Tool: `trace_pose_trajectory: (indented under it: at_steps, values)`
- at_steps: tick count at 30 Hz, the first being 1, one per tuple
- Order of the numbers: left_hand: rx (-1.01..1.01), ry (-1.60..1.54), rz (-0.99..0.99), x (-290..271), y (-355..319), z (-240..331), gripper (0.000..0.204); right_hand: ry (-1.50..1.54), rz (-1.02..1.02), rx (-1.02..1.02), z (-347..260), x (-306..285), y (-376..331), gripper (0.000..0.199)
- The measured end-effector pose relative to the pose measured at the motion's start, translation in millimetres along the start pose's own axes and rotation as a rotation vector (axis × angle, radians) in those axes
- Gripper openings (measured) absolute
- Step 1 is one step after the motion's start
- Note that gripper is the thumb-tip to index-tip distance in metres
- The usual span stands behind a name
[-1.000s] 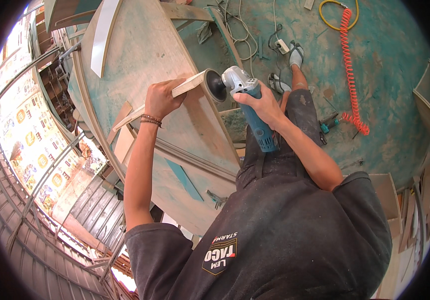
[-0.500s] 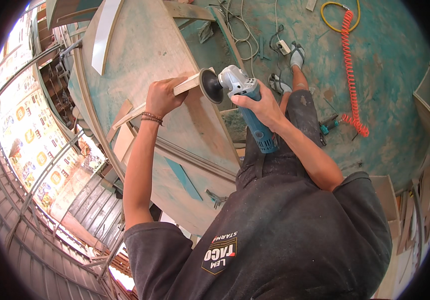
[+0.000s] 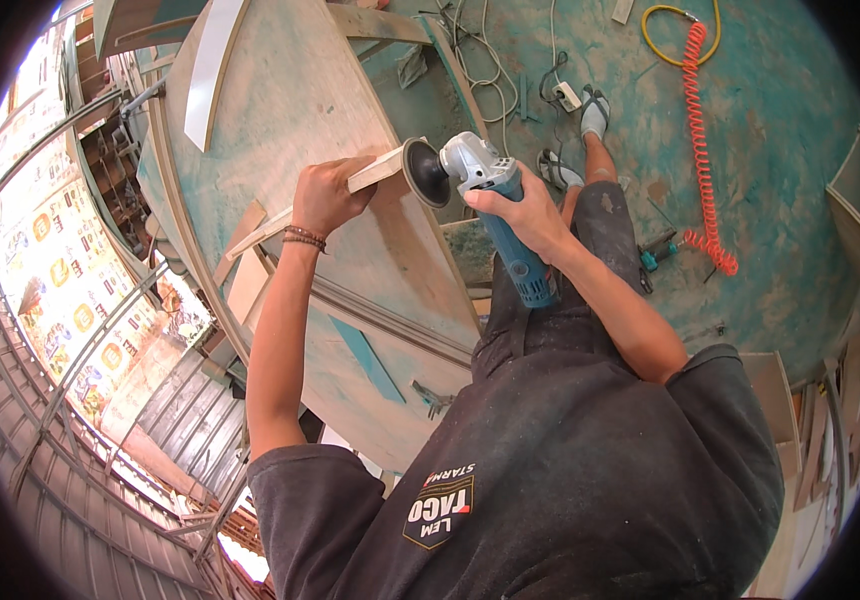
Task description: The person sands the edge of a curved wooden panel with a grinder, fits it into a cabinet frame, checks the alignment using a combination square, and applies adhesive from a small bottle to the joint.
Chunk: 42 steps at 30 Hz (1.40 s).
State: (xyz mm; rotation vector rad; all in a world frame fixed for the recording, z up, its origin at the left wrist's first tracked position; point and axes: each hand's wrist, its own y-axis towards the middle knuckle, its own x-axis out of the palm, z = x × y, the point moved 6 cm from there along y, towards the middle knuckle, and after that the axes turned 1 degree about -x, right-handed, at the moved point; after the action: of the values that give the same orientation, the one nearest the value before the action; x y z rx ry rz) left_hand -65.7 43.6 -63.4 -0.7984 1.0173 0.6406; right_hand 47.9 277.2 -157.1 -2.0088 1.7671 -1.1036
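My left hand is closed around a narrow pale wooden board, its edge turned up. A beaded bracelet circles that wrist. My right hand wraps the blue-green body of an angle grinder with a silver head, thumb along the near side. On the head sits a round dark sanding disc, standing upright at the board's right end. Disc and board end appear to meet, though the exact contact is hard to make out. Part of the board is hidden behind my left fingers.
Beneath lies a large plywood worktop with a white strip and a teal strip. On the green-stained floor are a coiled orange air hose, a white power socket block, loose cables and a teal power tool.
The grinder and its disc have shifted very slightly to the right. Both hands keep their grips, and the board stays nearly in place.
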Motion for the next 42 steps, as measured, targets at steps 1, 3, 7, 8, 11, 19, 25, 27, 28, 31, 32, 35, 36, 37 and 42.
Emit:
trace_pose_trajectory:
  at_steps: [1,3,7,8,11,19,25,27,28,31,32,35,36,37,42]
  values:
    - [-0.005,0.002,0.0,0,0,0,0.027,0.001,-0.001,0.0,0,0,0,0.077]
    - [-0.005,0.003,0.004,0,2,0,0.028,0.005,-0.004,-0.001,0,-1,-1,0.077]
    - [-0.035,-0.002,-0.042,4,1,-3,0.029,-0.02,-0.052,-0.058,-16,4,-7,0.08]
    - [-0.052,-0.002,-0.068,6,0,-4,0.03,-0.031,-0.053,-0.066,-17,5,-8,0.08]
    - [0.018,0.003,0.009,2,1,-1,0.028,-0.002,-0.029,-0.047,-13,4,-6,0.08]
    - [0.011,0.003,0.008,1,4,5,0.027,-0.017,-0.033,-0.061,-17,4,-6,0.08]
    - [0.003,-0.006,-0.005,-1,5,8,0.026,-0.041,-0.052,-0.071,-28,4,-12,0.08]
    - [0.002,-0.008,-0.001,-1,4,6,0.026,-0.024,-0.022,-0.084,-19,2,-7,0.08]
    - [0.005,-0.011,0.008,-1,3,6,0.026,-0.018,-0.013,-0.052,-14,1,-5,0.079]
    - [0.012,-0.002,0.006,-1,2,4,0.024,0.0,0.003,0.027,0,-4,3,0.076]
    - [0.014,0.004,0.001,-1,2,4,0.024,0.005,-0.001,0.042,3,-5,5,0.076]
    - [0.018,0.008,0.0,1,1,3,0.023,0.025,0.009,0.081,12,-8,10,0.075]
    - [0.013,0.004,0.0,1,0,2,0.023,0.033,0.015,0.093,15,-9,12,0.076]
    - [0.01,0.001,0.001,1,1,2,0.022,0.032,0.015,0.11,18,-10,14,0.076]
    - [0.002,-0.018,0.013,-1,0,3,0.023,0.035,0.041,0.17,28,-17,19,0.079]
